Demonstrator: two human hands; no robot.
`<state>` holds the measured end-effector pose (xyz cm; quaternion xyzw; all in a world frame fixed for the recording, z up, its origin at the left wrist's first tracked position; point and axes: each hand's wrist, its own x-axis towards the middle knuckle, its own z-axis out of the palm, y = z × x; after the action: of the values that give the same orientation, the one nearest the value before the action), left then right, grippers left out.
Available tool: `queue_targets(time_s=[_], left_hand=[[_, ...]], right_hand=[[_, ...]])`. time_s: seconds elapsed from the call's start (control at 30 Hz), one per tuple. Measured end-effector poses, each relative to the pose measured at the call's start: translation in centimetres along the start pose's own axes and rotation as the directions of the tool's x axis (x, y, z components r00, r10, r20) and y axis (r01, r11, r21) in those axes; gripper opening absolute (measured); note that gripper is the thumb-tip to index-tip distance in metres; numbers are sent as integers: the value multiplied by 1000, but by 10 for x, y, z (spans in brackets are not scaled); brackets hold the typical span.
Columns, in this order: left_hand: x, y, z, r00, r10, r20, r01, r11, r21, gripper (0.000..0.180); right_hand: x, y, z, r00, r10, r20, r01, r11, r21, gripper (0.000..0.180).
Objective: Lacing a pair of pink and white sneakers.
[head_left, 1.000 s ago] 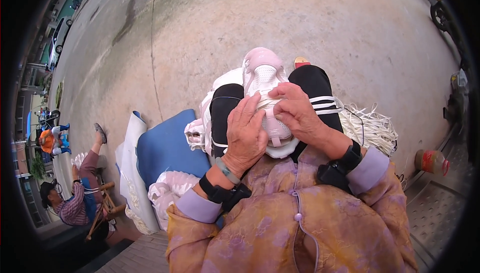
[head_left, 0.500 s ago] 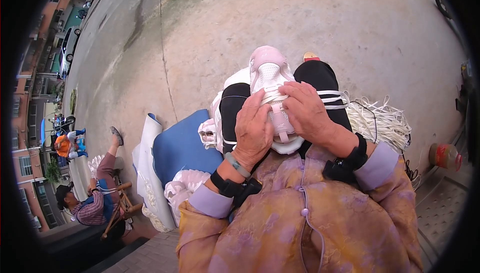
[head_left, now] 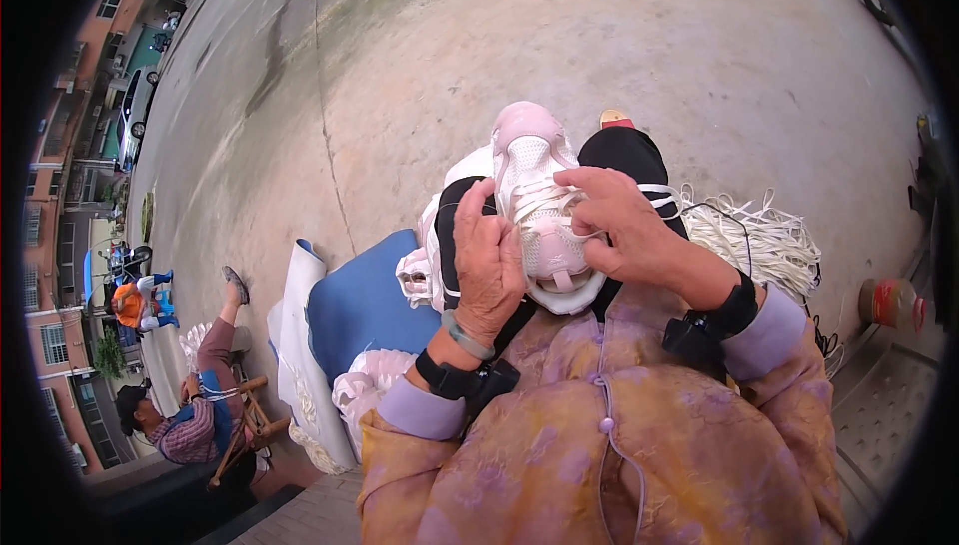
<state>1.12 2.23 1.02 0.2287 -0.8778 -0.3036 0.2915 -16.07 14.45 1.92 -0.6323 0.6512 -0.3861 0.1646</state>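
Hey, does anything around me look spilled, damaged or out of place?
Nothing looks clearly spilled, and the pink shoe between the knees shows no plain damage. The untidiest spot is the heap of white laces beside the right leg: strands stick out in loose loops, so it looks messy.

An open-air yard or roadside, by the look of it: concrete ground [head_left: 450, 45], stained and split by a long crack [head_left: 333, 160], spreads toward 12 o'clock in daylight. Buildings [head_left: 60, 375] with windows line the rim from 8 to 10 o'clock, a car [head_left: 130, 120] stands outside at 10, and another person [head_left: 190, 430] sits outdoors at 8.
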Motion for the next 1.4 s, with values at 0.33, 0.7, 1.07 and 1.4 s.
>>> queue_targets(time_s=[0.33,0.7,1.07,1.4], left_hand=[[-82,-122,-138,962,-23,-271,221,646,731,5],[-49,-67,-70,992,-108,69,52,831,554,27],[-12,-26,-51,930,178,320,-331,784,526,6],[-24,-15,-51,974,37,224,-122,919,375,19]], right_hand=[[-5,19,19,893,24,-449,-17,1000,21,19],[-5,11,24,920,183,-347,-112,970,215,16],[-24,9,-7,983,115,-145,-121,992,-32,7],[-5,9,0,960,281,-24,-265,929,259,24]])
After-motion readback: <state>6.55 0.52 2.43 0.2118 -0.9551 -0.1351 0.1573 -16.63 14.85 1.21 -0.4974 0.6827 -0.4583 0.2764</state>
